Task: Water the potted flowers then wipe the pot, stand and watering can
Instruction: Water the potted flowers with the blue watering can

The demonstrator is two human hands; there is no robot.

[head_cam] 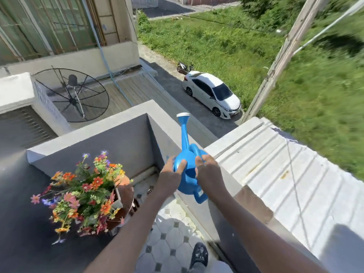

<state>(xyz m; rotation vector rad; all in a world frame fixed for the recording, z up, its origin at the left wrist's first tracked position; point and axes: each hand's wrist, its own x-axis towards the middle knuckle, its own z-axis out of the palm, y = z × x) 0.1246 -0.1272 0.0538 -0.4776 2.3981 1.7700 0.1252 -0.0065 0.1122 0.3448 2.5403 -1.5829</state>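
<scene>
Left hand (174, 170) and right hand (206, 170) both grip blue watering can (187, 164) — spout away from potted flowers (84, 192). Watering apparently not begun; wiping pending — no cloth visible.

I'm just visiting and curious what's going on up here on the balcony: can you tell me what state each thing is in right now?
Watering can: held up off the floor in both hands, spout pointing up and away, not pouring.
Left hand: grip closed on the can's body.
Right hand: grip closed on the can's other side.
Potted flowers: in bloom, untouched, left of the can.
Terracotta pot: mostly hidden by flowers.
White car: parked below.
</scene>
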